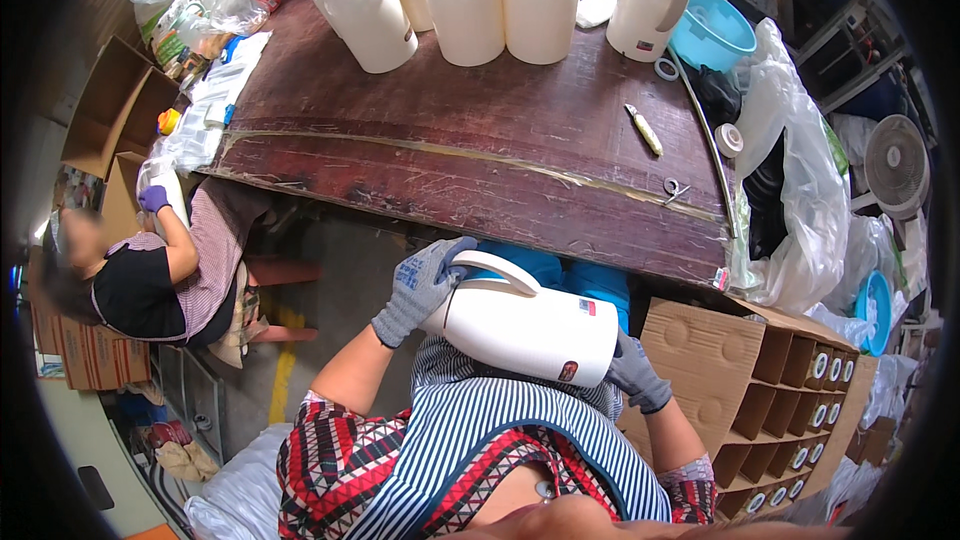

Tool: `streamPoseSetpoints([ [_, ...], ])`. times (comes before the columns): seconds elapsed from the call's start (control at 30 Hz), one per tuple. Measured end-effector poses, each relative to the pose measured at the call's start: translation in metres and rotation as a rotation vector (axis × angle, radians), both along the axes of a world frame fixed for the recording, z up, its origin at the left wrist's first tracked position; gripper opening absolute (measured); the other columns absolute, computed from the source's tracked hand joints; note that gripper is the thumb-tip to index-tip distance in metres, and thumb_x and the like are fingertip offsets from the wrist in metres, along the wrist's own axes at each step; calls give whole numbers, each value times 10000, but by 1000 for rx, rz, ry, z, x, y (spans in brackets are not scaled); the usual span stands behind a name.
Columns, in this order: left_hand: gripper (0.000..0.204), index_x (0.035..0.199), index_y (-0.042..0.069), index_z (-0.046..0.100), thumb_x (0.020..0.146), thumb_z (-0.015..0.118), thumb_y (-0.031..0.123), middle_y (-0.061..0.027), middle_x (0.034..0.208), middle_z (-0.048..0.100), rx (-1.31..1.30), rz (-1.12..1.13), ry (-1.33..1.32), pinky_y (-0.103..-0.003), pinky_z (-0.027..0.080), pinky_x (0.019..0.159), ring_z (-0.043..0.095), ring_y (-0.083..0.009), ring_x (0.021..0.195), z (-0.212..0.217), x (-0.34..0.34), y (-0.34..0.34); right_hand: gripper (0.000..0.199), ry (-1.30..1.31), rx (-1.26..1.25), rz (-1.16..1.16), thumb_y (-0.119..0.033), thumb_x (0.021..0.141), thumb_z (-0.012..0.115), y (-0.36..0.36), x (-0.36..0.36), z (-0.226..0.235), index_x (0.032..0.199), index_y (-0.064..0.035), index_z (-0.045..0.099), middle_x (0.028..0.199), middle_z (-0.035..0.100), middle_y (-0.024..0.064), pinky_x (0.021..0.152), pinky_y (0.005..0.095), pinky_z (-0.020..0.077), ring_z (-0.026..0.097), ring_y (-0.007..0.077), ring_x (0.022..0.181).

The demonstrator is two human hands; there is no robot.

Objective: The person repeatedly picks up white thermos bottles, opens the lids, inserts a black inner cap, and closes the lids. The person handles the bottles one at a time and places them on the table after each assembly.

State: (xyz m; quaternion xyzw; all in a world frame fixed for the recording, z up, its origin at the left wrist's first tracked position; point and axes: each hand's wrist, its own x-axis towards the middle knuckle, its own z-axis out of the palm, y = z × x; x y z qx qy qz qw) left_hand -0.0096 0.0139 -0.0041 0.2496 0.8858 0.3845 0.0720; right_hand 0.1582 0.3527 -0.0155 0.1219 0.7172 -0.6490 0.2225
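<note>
Cream plastic fills the middle of the frame: I have a thermos jug [525,325] lying on its side across my lap, just below the near edge of the dark wooden table [480,130]. Its long axis runs from centre-left down toward the lower right, with the curved handle and the lid end at the left and the flat base at the right. My left hand [418,290], in a grey knit glove, is closed around the lid end just beside the handle, fingers wrapped over the top. My right hand [637,375], gloved the same, cups the base end from below and behind, so only part of it shows past the jug's body. Both hands bear the jug, one at each end; the left sits higher in the frame and nearer the table, the right lower and nearer the cardboard divider box [760,390] at the lower right, whose cells hold round caps. Along the top of the frame stands a row of upright cream jugs [465,0] on the table, well apart from my hands. At the left edge another person [150,270] in a purple glove is busy with something white.
</note>
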Motion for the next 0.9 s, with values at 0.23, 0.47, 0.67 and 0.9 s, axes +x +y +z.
streamPoseSetpoints([
  [0.23,430,1348,85,639,938,657,213,-151,1253,698,20,10,18,-413,536,982,669,-346,1149,0,1,2,802,-47,-14,113,-293,871,832,13,0,-1,1526,-27,452,1412,620,144,1115,385,456,581,245,1313],
  [0.47,413,1330,75,648,942,659,215,-157,1225,704,16,3,5,-411,543,968,681,-342,1127,3,1,4,711,-42,49,200,-349,902,788,10,-3,4,1460,-6,513,1364,659,175,1065,400,490,636,279,1250],
  [0.67,442,1345,123,632,908,665,171,-105,1145,709,-33,-48,159,-384,569,892,695,-305,1035,0,-1,3,690,43,241,233,-345,933,747,0,6,18,1473,2,494,1387,642,198,1064,395,487,620,304,1291],
  [0.9,466,1373,132,610,914,664,195,-117,1147,704,-57,-62,139,-387,567,901,691,-316,1042,0,-2,3,702,-38,67,202,-376,949,724,4,2,7,1509,-40,470,1443,611,186,1103,409,468,594,335,1330],
])
